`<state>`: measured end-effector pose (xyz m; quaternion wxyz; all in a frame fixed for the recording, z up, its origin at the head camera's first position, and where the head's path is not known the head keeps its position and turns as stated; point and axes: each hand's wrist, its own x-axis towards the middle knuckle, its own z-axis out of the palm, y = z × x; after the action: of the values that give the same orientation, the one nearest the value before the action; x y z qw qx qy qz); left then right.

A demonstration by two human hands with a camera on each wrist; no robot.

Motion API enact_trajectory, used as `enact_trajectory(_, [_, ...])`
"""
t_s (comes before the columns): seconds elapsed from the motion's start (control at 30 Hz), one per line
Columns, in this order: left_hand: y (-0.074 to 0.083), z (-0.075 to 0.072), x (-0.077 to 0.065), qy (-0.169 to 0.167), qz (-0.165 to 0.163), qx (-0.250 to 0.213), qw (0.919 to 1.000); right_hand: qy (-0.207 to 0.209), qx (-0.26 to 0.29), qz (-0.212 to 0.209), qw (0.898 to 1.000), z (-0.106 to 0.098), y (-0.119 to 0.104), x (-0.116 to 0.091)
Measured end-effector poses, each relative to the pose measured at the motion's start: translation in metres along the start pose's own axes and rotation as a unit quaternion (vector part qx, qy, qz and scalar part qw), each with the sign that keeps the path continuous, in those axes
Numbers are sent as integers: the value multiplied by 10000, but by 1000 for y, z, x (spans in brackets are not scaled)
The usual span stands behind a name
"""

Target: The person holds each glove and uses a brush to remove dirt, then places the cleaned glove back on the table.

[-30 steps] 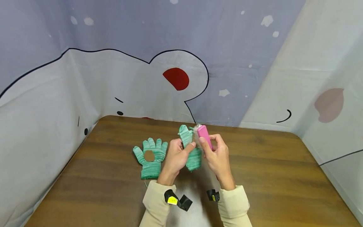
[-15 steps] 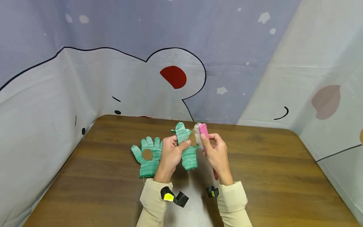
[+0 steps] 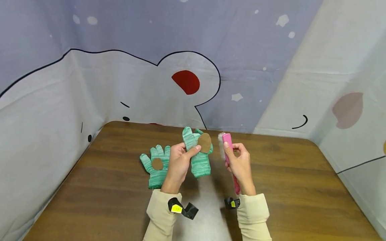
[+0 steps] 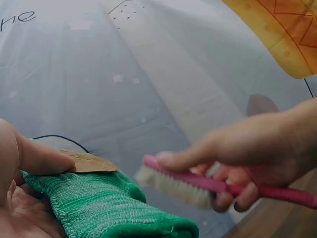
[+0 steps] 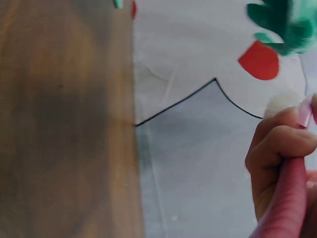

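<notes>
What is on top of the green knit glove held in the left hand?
A round brown patch lies on the green knit glove, and the left hand has its thumb on the patch's edge. The knit beneath the patch is covered and cannot be seen.

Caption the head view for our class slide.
Left hand holds a green glove, right hand a pink brush, above a table.

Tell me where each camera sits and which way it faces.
Head: worn on the head, facing forward and down at the table; left hand, right hand and sleeves show.
Left wrist: worn there, facing across the held green glove toward the pink brush; both hands show.
Right wrist: worn there, facing table and backdrop; right hand shows.
Head and left wrist share the glove's brown patch.
</notes>
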<state>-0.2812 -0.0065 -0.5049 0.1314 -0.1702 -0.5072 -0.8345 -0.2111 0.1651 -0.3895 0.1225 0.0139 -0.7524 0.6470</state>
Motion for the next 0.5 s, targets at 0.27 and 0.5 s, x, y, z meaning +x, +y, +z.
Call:
enact_trajectory(0.27, [0,3,-2,-176,-37,-14,9998,-588,1301,-1254,9818,-5,-29,-6])
enact_trajectory(0.5, [1,10,-1,-451,-95,-466,9979,-710,1279,-1786,9730,-1,-47,-15])
